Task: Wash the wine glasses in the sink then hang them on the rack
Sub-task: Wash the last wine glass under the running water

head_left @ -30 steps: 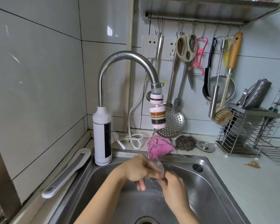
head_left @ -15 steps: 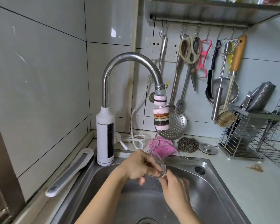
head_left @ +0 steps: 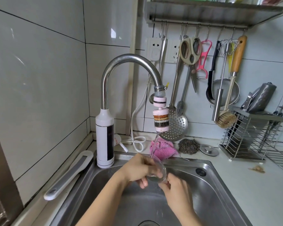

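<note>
Over the steel sink, the left hand grasps the wine glass bowl under the faucet stream; the right hand pinches its lower end.

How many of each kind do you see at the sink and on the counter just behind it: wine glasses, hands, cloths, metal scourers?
wine glass: 1
hands: 2 (left hand, right hand)
pink cloth: 1
metal scourer: 1
Total: 5
</note>
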{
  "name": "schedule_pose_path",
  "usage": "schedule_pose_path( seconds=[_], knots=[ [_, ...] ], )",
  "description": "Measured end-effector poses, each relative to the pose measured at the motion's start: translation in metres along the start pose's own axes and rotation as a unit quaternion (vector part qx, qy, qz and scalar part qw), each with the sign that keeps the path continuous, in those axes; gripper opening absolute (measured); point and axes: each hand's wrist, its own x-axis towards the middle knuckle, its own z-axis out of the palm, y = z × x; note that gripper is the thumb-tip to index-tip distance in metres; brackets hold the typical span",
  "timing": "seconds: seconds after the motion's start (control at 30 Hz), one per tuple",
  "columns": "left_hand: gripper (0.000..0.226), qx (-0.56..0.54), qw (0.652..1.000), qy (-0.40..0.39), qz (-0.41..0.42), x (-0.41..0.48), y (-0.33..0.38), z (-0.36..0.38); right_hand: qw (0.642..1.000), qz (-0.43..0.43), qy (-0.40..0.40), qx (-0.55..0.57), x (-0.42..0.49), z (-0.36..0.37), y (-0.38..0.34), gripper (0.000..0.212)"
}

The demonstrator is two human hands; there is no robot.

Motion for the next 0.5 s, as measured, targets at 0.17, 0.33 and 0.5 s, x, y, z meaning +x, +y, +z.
schedule_pose_path(
  seconds=[0.17,0.33,0.5],
  knots=[
    [0.018,0.02,1.0,-0.01,0.004,0.004,-0.003,0.004,1.0,0.004,-0.017,0.001,0.0,0.002,0.003,0.029],
    [0.024,0.005,0.998,-0.04,0.055,0.001,0.001,-0.007,0.997,0.051,-0.064,0.009,0.001,0.005,0.005,0.046],
    [0.015,0.041,0.997,-0.06,0.003,0.002,0.003,0.0,0.995,0.026,-0.093,0.022,0.0,0.012,0.003,0.043]
  ],
)
